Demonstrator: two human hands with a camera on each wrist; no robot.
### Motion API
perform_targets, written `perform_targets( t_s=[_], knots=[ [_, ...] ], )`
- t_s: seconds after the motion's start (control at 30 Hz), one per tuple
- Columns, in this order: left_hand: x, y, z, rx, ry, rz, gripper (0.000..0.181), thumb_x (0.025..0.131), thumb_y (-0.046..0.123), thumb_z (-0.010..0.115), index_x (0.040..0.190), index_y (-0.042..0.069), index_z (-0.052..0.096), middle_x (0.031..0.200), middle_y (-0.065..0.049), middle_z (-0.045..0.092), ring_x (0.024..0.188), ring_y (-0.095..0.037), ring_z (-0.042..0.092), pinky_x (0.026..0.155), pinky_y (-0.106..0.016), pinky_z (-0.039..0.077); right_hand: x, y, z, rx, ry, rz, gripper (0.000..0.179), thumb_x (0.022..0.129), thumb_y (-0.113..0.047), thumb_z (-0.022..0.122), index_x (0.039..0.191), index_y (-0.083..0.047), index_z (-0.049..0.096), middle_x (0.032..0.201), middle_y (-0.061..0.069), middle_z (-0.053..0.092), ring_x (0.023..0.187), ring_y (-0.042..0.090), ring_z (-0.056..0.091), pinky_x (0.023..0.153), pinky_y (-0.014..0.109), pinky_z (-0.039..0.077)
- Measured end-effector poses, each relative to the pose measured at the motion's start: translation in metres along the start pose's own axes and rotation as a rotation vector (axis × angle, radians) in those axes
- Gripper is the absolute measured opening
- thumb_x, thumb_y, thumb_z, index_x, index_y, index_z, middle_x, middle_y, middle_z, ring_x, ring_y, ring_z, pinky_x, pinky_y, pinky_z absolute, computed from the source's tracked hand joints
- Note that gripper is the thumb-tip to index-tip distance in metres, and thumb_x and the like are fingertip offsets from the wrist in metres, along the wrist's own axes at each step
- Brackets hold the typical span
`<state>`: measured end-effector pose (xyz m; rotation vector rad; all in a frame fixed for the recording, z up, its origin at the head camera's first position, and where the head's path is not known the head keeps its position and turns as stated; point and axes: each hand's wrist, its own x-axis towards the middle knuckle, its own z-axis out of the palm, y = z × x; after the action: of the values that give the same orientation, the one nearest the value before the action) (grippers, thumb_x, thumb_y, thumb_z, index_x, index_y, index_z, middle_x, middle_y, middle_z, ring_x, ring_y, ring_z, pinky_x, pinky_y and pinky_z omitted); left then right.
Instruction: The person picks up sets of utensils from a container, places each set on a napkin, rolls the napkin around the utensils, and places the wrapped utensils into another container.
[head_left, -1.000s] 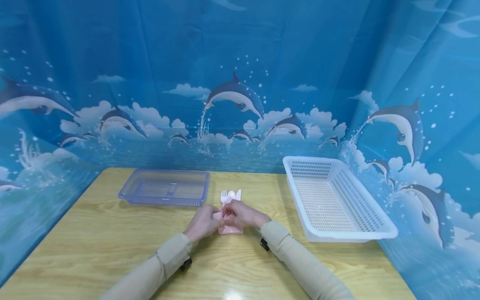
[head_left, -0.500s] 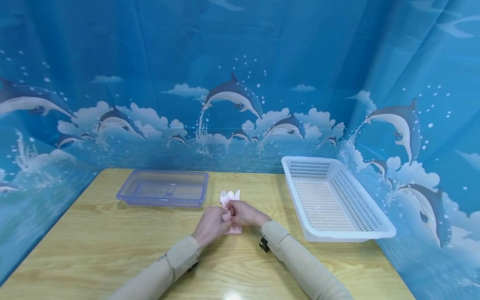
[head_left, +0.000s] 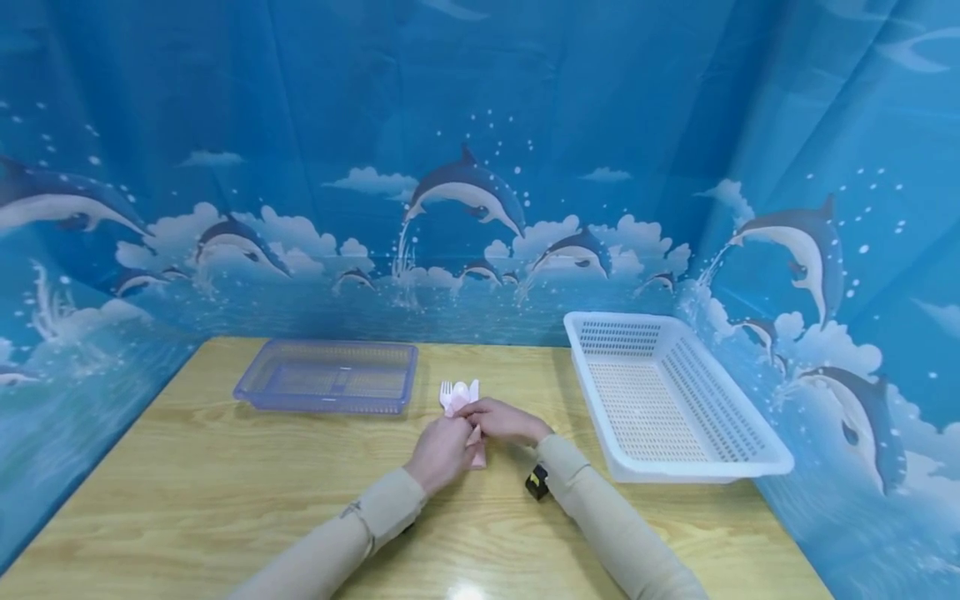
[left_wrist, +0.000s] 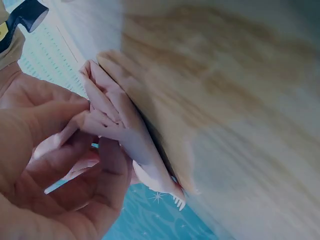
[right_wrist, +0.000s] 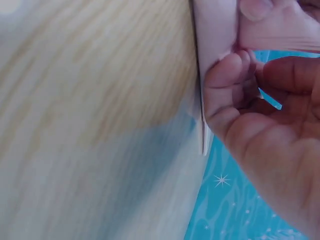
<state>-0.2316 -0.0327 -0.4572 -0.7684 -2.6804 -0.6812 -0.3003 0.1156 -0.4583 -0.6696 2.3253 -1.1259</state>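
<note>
A pink napkin [head_left: 477, 458] is wrapped round the lower part of a white fork [head_left: 446, 392], a spoon [head_left: 460, 390] and a knife [head_left: 474, 388]. The cutlery heads stick out at the far end. My left hand [head_left: 441, 455] pinches a gathered fold of the napkin [left_wrist: 125, 132] between thumb and fingers, as the left wrist view shows. Across from it, my right hand [head_left: 506, 419] has its fingers curled at the bundle, holding the napkin [right_wrist: 216, 30] close to the cutlery end. Both hands meet over the middle and hide much of the cloth.
On the wooden table [head_left: 315, 467], a translucent purple basket [head_left: 408, 383] stands at the back left. The larger white basket [head_left: 611, 442] is at the right. A blue dolphin-print curtain [head_left: 480, 100] closes off the back and sides.
My left hand has moved right over the bundle, while the right hand has shifted slightly right. The napkin's loose part, earlier between the hands, is now drawn across it. The baskets stay put.
</note>
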Motion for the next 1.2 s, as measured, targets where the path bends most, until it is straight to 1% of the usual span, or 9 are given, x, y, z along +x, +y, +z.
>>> perform_targets(
  t_s=[0.1,0.23,0.47,0.63,0.73,0.87,1.0,1.1,1.2],
  knots=[
    [-0.001,0.000,-0.001,-0.030,-0.029,0.018,0.018,0.083,0.016,0.076,0.072,0.011,0.062,0.064,0.002,0.061,0.064,-0.015,0.058,0.060,-0.031,0.050,-0.002,0.001,-0.003,0.061,-0.013,-0.004,0.037,0.100,-0.008,0.041,0.132,-0.002,0.060,0.134,0.017,0.060,0.111,0.022,0.060,0.090,0.029,0.051],
    [-0.003,-0.003,-0.005,-0.096,-0.081,0.040,0.027,0.080,0.020,0.080,0.062,0.013,0.060,0.054,0.007,0.052,0.057,-0.007,0.047,0.056,-0.024,0.042,-0.009,0.002,-0.007,0.039,0.013,-0.034,0.033,0.102,-0.019,0.048,0.127,-0.005,0.062,0.126,0.012,0.065,0.106,0.018,0.061,0.092,0.030,0.052],
    [-0.003,-0.008,-0.013,-0.189,-0.189,0.023,0.015,0.082,0.018,0.078,0.072,0.009,0.073,0.057,0.004,0.062,0.052,-0.004,0.045,0.052,-0.020,0.042,-0.027,0.001,-0.007,-0.116,0.074,0.088,0.026,0.091,-0.037,0.067,0.098,-0.013,0.062,0.077,0.001,0.065,0.062,0.011,0.058,0.053,0.024,0.050],
    [-0.002,-0.015,-0.020,-0.252,-0.241,0.044,0.012,0.086,0.005,0.069,0.074,0.002,0.072,0.066,0.000,0.064,0.061,-0.007,0.050,0.059,-0.022,0.047,-0.031,0.002,-0.004,-0.040,0.063,0.154,0.025,0.087,-0.027,0.075,0.096,-0.009,0.059,0.066,0.005,0.064,0.050,0.013,0.058,0.043,0.023,0.050],
    [-0.001,-0.021,-0.019,-0.252,-0.192,0.038,0.011,0.078,-0.005,0.066,0.072,0.002,0.072,0.071,-0.003,0.065,0.068,-0.011,0.052,0.066,-0.026,0.047,-0.028,0.001,-0.001,0.005,0.067,0.174,0.023,0.086,-0.016,0.076,0.097,-0.006,0.058,0.064,0.006,0.061,0.047,0.013,0.058,0.043,0.025,0.053],
    [0.001,-0.024,-0.015,-0.205,-0.132,-0.148,0.008,0.072,0.001,0.074,0.075,0.002,0.067,0.074,-0.005,0.059,0.072,-0.015,0.049,0.065,-0.028,0.043,-0.025,-0.004,0.002,0.022,0.060,0.201,0.021,0.086,-0.010,0.074,0.097,-0.003,0.057,0.065,0.007,0.060,0.047,0.013,0.059,0.048,0.029,0.057],
    [0.006,-0.025,-0.016,-0.179,-0.145,-0.354,0.046,0.072,0.016,0.085,0.102,-0.006,0.058,0.083,-0.013,0.062,0.074,-0.022,0.057,0.064,-0.033,0.052,-0.025,-0.008,0.003,0.011,0.052,0.248,0.021,0.086,-0.009,0.074,0.097,-0.004,0.056,0.064,0.009,0.061,0.045,0.015,0.059,0.047,0.031,0.058],
    [0.010,-0.024,-0.015,-0.218,-0.152,-0.443,0.073,0.070,0.019,0.087,0.122,-0.013,0.048,0.091,-0.022,0.065,0.080,-0.029,0.064,0.070,-0.039,0.058,-0.025,-0.009,0.004,0.017,0.055,0.291,0.021,0.086,-0.008,0.073,0.096,-0.004,0.055,0.064,0.010,0.061,0.044,0.015,0.059,0.046,0.031,0.058],
    [0.014,-0.025,-0.013,-0.300,-0.155,-0.502,0.071,0.069,0.018,0.087,0.121,-0.012,0.048,0.093,-0.020,0.065,0.082,-0.028,0.063,0.074,-0.039,0.058,-0.025,-0.008,0.005,0.028,0.062,0.305,0.021,0.086,-0.005,0.073,0.096,-0.004,0.055,0.064,0.010,0.061,0.045,0.015,0.060,0.046,0.031,0.058]
  ],
)
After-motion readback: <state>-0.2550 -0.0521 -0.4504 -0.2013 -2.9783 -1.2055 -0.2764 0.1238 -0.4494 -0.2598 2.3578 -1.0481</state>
